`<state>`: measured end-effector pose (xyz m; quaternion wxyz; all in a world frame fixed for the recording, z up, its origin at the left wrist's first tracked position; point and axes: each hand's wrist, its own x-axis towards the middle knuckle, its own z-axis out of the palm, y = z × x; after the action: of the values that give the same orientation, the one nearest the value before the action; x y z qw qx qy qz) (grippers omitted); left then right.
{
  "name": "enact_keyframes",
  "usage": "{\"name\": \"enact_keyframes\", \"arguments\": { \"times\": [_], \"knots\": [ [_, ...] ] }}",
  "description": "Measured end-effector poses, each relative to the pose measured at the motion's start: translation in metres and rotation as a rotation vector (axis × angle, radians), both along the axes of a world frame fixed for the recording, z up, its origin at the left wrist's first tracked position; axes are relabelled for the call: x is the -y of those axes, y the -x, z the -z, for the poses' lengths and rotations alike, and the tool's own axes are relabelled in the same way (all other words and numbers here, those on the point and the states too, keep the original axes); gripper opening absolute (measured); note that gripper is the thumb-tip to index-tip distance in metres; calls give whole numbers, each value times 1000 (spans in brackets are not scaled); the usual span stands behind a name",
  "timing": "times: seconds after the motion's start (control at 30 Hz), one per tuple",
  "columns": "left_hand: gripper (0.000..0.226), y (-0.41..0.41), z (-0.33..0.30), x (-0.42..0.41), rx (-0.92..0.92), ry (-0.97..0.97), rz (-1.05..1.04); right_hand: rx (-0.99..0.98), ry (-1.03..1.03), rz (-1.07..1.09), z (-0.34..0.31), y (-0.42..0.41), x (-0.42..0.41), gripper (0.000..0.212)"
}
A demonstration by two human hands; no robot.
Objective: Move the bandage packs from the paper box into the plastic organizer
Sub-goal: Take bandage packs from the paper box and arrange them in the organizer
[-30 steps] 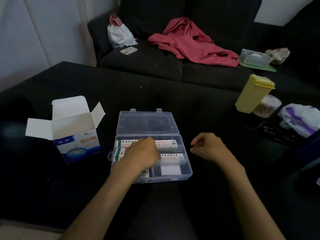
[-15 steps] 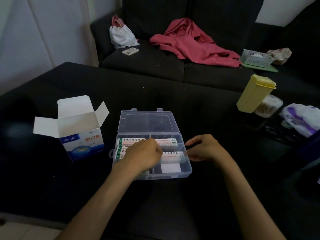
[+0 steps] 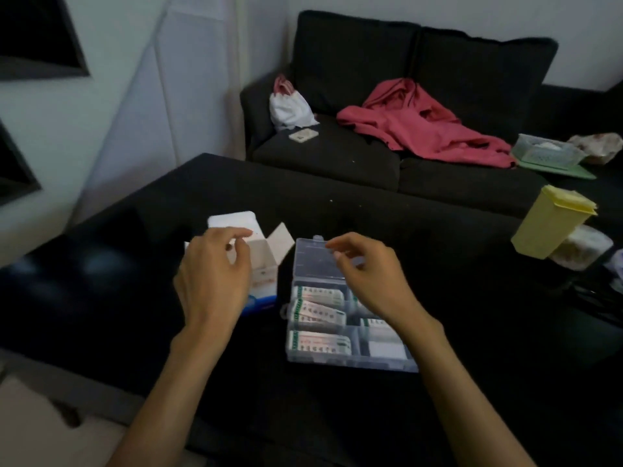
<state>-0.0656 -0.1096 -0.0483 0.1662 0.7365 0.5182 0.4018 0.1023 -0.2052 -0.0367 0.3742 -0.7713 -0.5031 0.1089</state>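
Note:
The clear plastic organizer (image 3: pixel 350 363) lies open on the black table, its lid (image 3: pixel 308 261) folded back flat. Several white bandage packs with green ends (image 3: pixel 318 313) lie in its compartments. The white and blue paper box (image 3: pixel 266 267) stands just left of it with its flaps up. My left hand (image 3: pixel 215 281) hovers in front of the box mouth with loosely curled fingers and holds nothing. Over the lid and the far compartments, my right hand (image 3: pixel 371 278) hangs with bent fingers and holds nothing I can see. The image is blurred by motion.
A yellow lidded container (image 3: pixel 553 227) and a clear jar (image 3: pixel 583 251) stand at the table's right. Behind the table is a dark sofa with a red garment (image 3: pixel 421 126), a white bag (image 3: pixel 290 107) and a mesh basket (image 3: pixel 546 153).
Both hands have lifted off the organizer. The left hand moved left to the paper box and the right hand moved up over the lid. My head has turned left.

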Motion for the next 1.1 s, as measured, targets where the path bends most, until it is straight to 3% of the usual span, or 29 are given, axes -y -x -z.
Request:
{"name": "enact_keyframes", "arguments": {
  "times": [0.17,0.27,0.37,0.47,0.53,0.6,0.67,0.87,1.1],
  "knots": [
    [37,22,13,-21,-189,-30,-29,305,26,-147,6,37,-46,39],
    [43,27,14,-26,-84,167,20,386,134,-184,12,45,-64,38],
    [53,28,15,-33,131,396,78,266,89,-219,19,50,-65,29],
    [54,31,13,-36,190,425,69,148,-39,51,21,33,-51,17],
    [50,30,11,-34,157,400,49,115,128,114,22,8,-39,8],
    [48,27,9,-29,117,370,38,58,328,29,27,-7,-26,5],
    [49,24,8,-27,92,350,34,140,404,-23,36,-11,-18,9],
    [50,17,10,-25,92,371,18,297,323,-41,60,-4,-23,19],
    [50,11,15,-34,123,372,-11,282,315,-97,60,-2,-24,17]
  ]
}}
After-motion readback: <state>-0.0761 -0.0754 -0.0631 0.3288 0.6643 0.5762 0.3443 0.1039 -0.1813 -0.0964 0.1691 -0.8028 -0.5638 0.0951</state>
